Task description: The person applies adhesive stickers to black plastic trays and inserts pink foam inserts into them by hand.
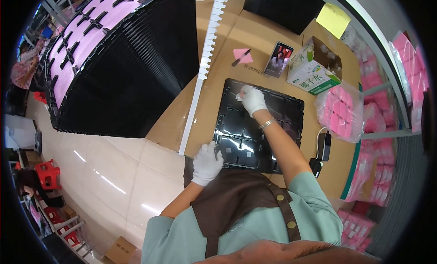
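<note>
A shallow black plastic tray [234, 123] with moulded compartments lies in front of me on the brown cardboard-covered table. My left hand [207, 164], in a white glove, is closed at the tray's near left corner, fingers curled on its edge. Over the tray's far left part, my right hand [253, 100], also gloved, has its fingers pressed together on a small pale piece [239, 97]. Small pale squares [248, 154] lie in the near compartments. My right forearm hides part of the tray's right half.
A tall stack of black trays [136, 68] with pink sheets on top stands at left. A white notched strip [200, 77] runs beside it. Farther back are a knife [241, 58], a phone [278, 59] and an open carton [314, 66]. Bagged pink pieces [339, 111] lie right.
</note>
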Demonstrator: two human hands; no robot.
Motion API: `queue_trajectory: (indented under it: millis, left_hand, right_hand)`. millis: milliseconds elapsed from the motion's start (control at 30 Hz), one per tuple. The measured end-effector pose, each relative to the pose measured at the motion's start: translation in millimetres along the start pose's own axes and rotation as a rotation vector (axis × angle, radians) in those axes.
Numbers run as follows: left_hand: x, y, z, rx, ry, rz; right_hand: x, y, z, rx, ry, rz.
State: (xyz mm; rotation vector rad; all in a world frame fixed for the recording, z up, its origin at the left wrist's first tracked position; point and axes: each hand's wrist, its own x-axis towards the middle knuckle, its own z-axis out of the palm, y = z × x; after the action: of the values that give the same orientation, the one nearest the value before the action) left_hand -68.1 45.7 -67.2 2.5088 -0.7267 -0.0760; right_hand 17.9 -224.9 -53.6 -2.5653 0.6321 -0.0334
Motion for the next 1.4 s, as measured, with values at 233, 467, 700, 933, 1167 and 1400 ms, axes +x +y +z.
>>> queue_trajectory:
  millis: [233, 467, 700, 933, 1167, 1400]
  left_hand:
    - [-1.5, -0.7, -0.3, -0.042, -0.026, -0.026]
    - [0.2, -1.8, -0.2, -0.024, -0.008, -0.013]
    - [1.5, 1.9, -0.2, -0.04, -0.023, -0.04]
    - [0.6, 6.5, -7.8, -0.022, -0.073, -0.111]
    - [2.2, 5.9, 2.9, -0.011, 0.003, -0.017]
    - [-3.4, 2.9, 4.4, 0.018, 0.03, -0.03]
  right_hand:
    - [10.9, -3.5, 2.1, -0.17, -0.077, 0.001]
    - [6.2, -7.2, 7.2, -0.086, 0.037, 0.09]
    - [4.8, -14.1, 12.8, -0.222, 0.023, 0.047]
    - [2.1, 11.8, -80.6, 0.439, 0.807, -0.2]
    - [68.1, 165.6, -248.4, 0.257, 0.693, 0.246]
    - [11.5, 275.1, -295.8, -0.201, 0.713, 0.284]
